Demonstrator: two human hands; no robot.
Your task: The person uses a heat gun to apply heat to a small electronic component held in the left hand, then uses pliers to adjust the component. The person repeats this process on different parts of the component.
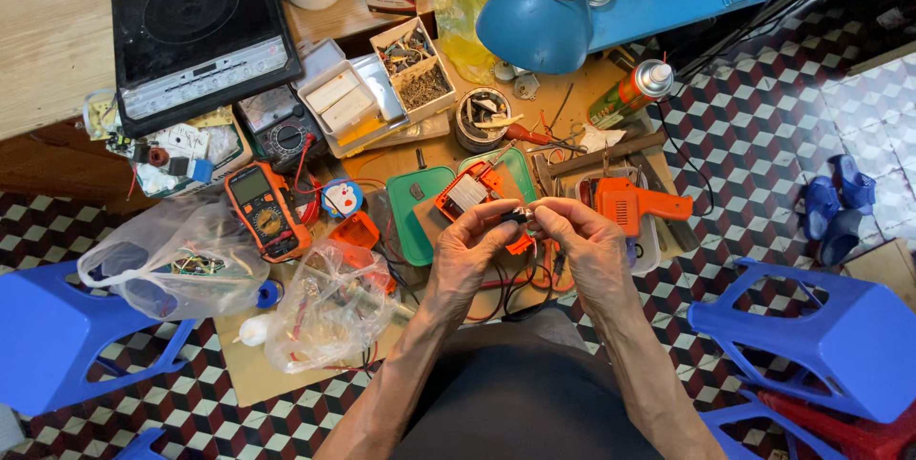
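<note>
- While both forearms reach up from the bottom of the frame, the left hand [468, 248] and right hand [584, 242] meet fingertip to fingertip over the cluttered board, palms turned inward and wrists bent.
- Each hand's grip is pinched shut on one small dark part [518, 217], held between thumbs and forefingers; what the part is cannot be told at this size.
- That part hangs just above an opened orange device [467, 193] with a pale panel, which lies on a green lid [417, 195].
- Right of the orange device lies one orange soldering gun [625, 204]; beyond it, one green-and-red spray can [632, 90] rests on its side.
- Left of the orange device stand two multimeters: one orange multimeter [266, 209] and, further back, one grey multimeter [283, 128].
- Two clear plastic bags [181, 255] of wires and small parts sit left of and below the device.
- One black induction cooktop [196, 26] rests on the wooden table [48, 50] far left of the device, and one blue desk lamp [539, 7] hangs over its upper right.
- Two blue plastic stools [830, 326] flank the scene on the chequered floor [763, 135], with a pair of blue sandals [838, 202] far right.
</note>
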